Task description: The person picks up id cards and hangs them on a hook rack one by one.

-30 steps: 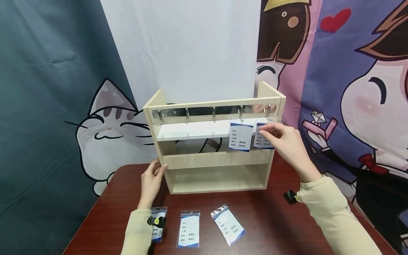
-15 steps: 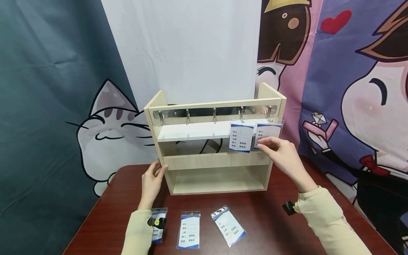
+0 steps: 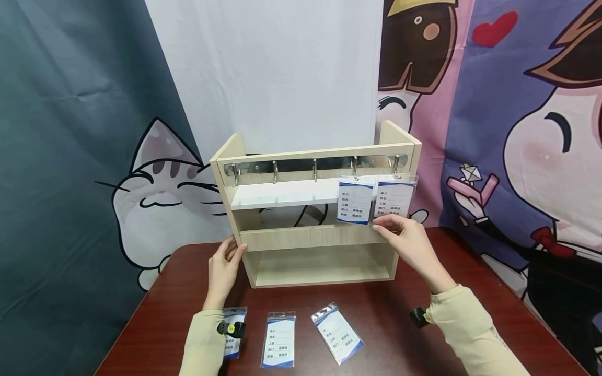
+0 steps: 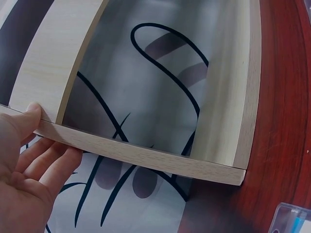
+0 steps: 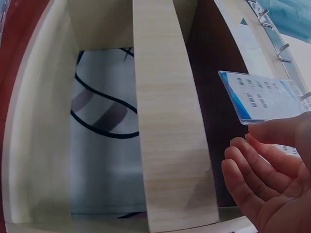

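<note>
A pale wooden desk shelf (image 3: pixel 320 237) stands on the table, with a metal hook rail (image 3: pixel 296 165) along its top. My left hand (image 3: pixel 223 269) grips the shelf's left side panel, thumb on the front edge and fingers behind, as the left wrist view also shows. Two clear-sleeved badges hang from the rail's right hooks: an inner badge (image 3: pixel 355 201) and an outer badge (image 3: pixel 395 196). Just at the outer badge's lower edge is my right hand (image 3: pixel 409 243), fingers loosely bent with nothing held. In the right wrist view its thumb overlaps the inner badge's corner (image 5: pixel 243 119).
On the dark red table (image 3: pixel 385 334) lie a slanted badge (image 3: pixel 337 334), a straight badge (image 3: pixel 278 339) and a badge (image 3: pixel 233 342) partly hidden by the left sleeve. Three hooks on the left of the rail carry nothing. Printed cloth (image 3: pixel 508 104) hangs behind.
My right hand has come down and slightly left from the outer badge's front to its lower edge, uncovering most of it. The left hand keeps its place on the shelf.
</note>
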Demonstrator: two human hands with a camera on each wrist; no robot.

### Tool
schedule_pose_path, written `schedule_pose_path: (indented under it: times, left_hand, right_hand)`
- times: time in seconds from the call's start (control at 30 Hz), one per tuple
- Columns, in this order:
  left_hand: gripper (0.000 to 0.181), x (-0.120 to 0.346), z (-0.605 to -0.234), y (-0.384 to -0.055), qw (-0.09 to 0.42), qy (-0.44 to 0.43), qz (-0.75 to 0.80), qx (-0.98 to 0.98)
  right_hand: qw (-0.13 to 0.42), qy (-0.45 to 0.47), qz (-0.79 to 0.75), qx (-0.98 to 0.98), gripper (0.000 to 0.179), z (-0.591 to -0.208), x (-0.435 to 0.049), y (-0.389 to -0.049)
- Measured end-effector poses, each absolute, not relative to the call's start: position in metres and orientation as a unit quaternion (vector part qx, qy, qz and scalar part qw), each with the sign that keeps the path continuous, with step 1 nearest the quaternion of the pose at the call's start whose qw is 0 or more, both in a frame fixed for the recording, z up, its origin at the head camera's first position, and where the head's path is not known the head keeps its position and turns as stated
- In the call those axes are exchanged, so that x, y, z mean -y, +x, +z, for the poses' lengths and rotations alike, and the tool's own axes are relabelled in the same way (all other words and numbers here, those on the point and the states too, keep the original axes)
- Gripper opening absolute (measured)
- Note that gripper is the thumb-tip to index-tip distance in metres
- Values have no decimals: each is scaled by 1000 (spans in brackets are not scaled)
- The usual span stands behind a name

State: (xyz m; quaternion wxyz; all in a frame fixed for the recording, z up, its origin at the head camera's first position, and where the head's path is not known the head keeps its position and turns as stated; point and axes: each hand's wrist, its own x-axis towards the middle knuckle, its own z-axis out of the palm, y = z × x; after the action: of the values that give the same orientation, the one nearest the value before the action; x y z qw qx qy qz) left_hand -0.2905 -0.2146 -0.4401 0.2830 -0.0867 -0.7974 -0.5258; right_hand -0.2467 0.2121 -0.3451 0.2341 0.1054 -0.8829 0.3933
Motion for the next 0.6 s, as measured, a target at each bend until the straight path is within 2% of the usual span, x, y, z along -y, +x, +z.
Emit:
schedule_pose_path:
  times: [0.6]
  left_hand:
    - [47, 215, -442, -293, 289, -94, -533, 790]
  right_hand:
    - [205, 94, 420, 879, 21, -379, -203, -250]
